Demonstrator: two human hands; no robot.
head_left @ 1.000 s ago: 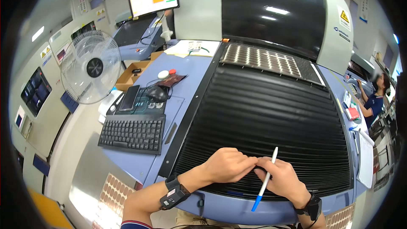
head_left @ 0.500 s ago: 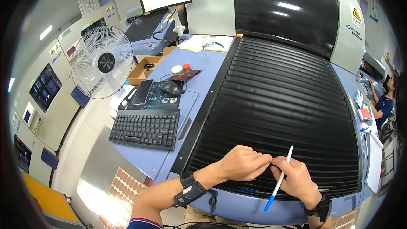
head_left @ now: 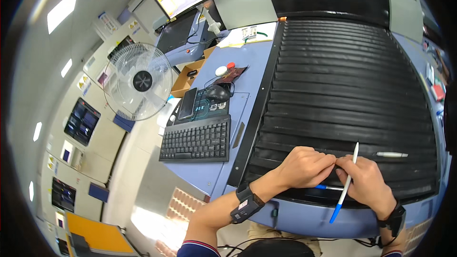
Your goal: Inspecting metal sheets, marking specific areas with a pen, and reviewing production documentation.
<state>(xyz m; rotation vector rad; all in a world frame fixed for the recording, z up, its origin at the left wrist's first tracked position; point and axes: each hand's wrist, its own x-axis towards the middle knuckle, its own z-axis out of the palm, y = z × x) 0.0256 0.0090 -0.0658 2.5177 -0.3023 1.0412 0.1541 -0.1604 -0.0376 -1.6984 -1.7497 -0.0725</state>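
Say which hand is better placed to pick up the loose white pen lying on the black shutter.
Probably the right hand: the loose pen lies just beyond it, though it already holds a white pen. The left hand sits farther away.

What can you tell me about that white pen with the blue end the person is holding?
The pen is slim, with a white barrel and a blue end, and looks like plastic. It stands nearly upright in the picture, white end up and away from the person, blue end down past the edge of the black ribbed cover. The right hand holds it near its middle, across the fingers. The left hand meets the right hand's fingertips just beside it; whether it touches the pen cannot be told.
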